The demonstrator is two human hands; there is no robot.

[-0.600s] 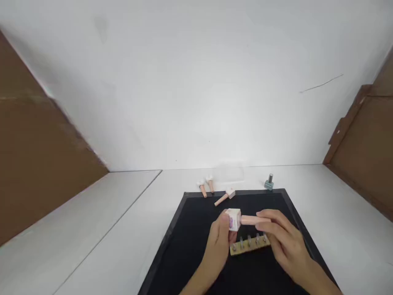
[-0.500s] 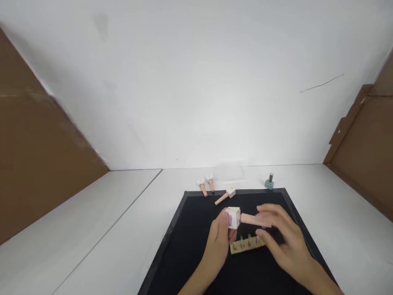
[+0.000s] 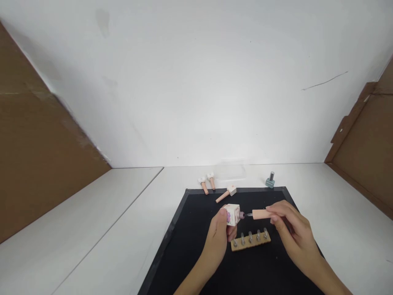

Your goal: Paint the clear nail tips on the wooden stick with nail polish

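A: What does the left hand (image 3: 218, 235) hold?

B: Its grip pinches a small white square-sided bottle with a purple print (image 3: 233, 214), tipped sideways, its mauve neck (image 3: 241, 215) pointing right. The bottle is above the black rectangular mat (image 3: 190, 254), in the near part of the scene.

A: And the right hand (image 3: 295, 233)?

B: That grip, thumb against fingers, pinches the right end of a long peach cylindrical cap (image 3: 260, 214). The cap is apart from the bottle. A thin brush (image 3: 249, 214) runs left from it to the neck; I cannot tell whether the tip is inside.

A: What lies nearer?

B: A tan oblong strip (image 3: 251, 243) with small clear upright pieces (image 3: 250, 236), on the mat.

A: And farther off?

B: Two white bottles with peach caps (image 3: 204, 187) lie close together at the mat's far edge, with a third similar bottle (image 3: 227, 193) to their right. A clear plastic box (image 3: 230, 172) sits beyond on the white tabletop (image 3: 129, 217). Far right, a teal bottle with a silver cap (image 3: 270, 181) stands near the mat's edge.
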